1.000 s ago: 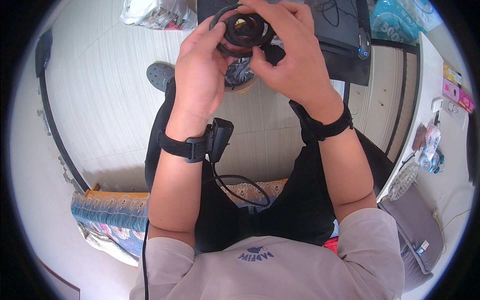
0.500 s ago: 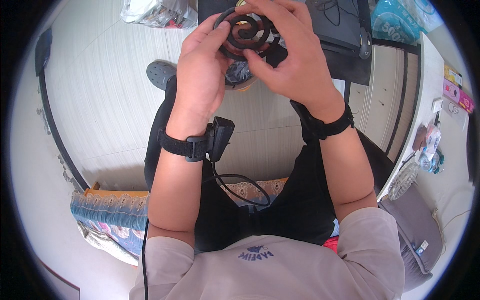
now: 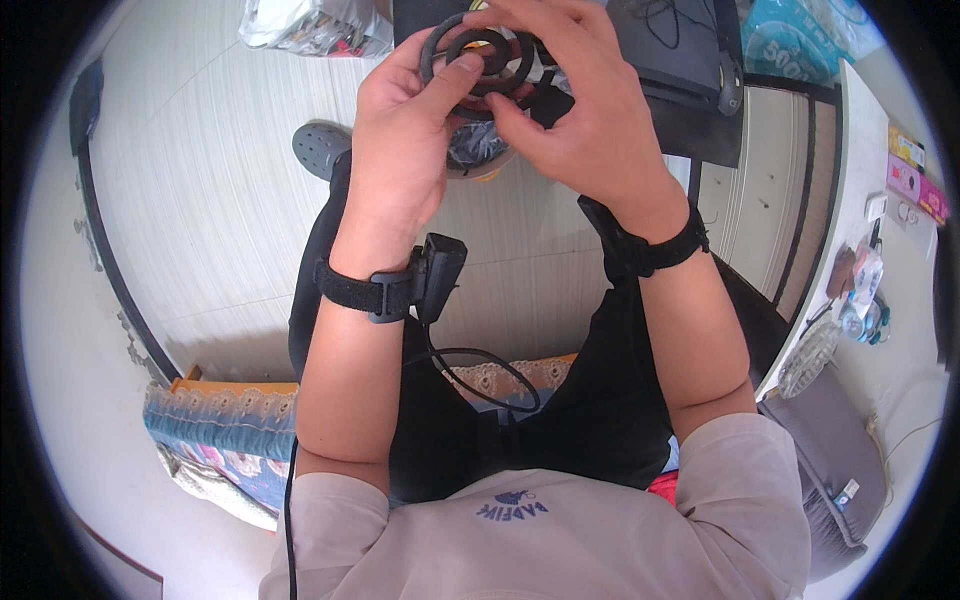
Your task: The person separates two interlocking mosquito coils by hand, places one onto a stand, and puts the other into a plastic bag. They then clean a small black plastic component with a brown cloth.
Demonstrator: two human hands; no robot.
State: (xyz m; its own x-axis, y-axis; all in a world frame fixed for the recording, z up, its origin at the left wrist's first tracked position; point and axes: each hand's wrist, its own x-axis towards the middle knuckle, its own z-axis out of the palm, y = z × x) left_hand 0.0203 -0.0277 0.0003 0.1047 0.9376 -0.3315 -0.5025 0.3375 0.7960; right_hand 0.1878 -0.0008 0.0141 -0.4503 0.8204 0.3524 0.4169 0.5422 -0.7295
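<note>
1. Pale striped floor [image 3: 230, 200] surrounds the lined bin [image 3: 485, 173]. Left of the bin rests a grey clog [image 3: 320, 150]; farther beyond it, to the left, sits a clear plastic bag [image 3: 315, 20]. A dark flat device [image 3: 675, 75] lies to the bin's right, slightly beyond it.
2. The dark spiral coil [image 3: 503, 55] is held up in both hands, just beyond the bin as seen from above and overlapping its far edge.
3. What has changed: the left hand's [image 3: 405, 115] thumb has slid from the outer ring onto the inner turns over the last half second. That hand pinches the coil between thumb above and fingers curled underneath, though the fingertips are hidden.
4. The right hand [image 3: 590, 110] has hardly shifted. Its thumb presses the near side of the coil while its index finger bends over the far side, a spread pinch across the turns; how firmly it grips I cannot tell.
5. My judgement: pressure now falls nearer the coil's centre, so both hands probably control inner and outer turns separately. Thin turns like these look easily snapped, making a light touch important.
</note>
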